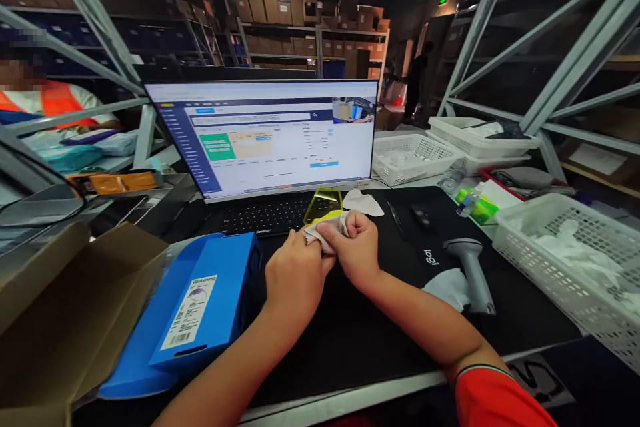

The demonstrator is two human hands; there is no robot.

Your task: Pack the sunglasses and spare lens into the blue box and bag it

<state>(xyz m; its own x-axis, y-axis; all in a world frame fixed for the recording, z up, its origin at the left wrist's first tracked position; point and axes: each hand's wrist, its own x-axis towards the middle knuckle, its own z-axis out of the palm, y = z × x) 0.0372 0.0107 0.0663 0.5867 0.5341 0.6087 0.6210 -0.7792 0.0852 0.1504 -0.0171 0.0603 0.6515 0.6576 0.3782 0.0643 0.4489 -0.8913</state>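
Note:
My left hand (294,273) and my right hand (359,250) are together above the black desk mat, just in front of the keyboard. Between them is a whitish cloth (327,230), bunched around the near part of a yellow-tinted lens piece (325,202), probably eyewear. My right thumb presses on the cloth, and the other right fingers are curled. The left fingers wrap the near side, with their tips hidden. A crumpled white tissue (363,203) lies just beyond the right hand. Left of my left hand sits a blue box (220,293) with a white printed label.
An open cardboard carton (65,300) stands at the left. A monitor (275,140) rises behind the keyboard (265,215). To the right are a mouse (420,215), a barcode scanner (473,273) and white plastic baskets (520,230). Another person in an orange vest (60,100) is far left.

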